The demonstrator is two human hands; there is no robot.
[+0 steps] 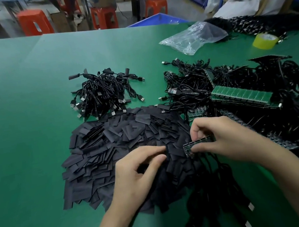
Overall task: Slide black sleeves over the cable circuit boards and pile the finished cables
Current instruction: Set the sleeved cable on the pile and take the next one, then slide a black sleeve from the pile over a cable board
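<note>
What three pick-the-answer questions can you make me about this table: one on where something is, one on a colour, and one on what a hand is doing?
1. Where is the pile of finished cables?
A) in a blue bin
B) on the table, beyond the heap of black sleeves
C) on a stool

2. What colour is the tape roll?
A) yellow
B) red
C) white

3. What is the right hand doing?
A) lying flat on the table
B) holding the tape roll
C) pinching a circuit board

Answers:
1 B: the cables lie on the green top, on the far side of the sleeves.
2 A: the roll at the far right is plainly yellow.
3 C: its fingers curl round the small board.
</note>
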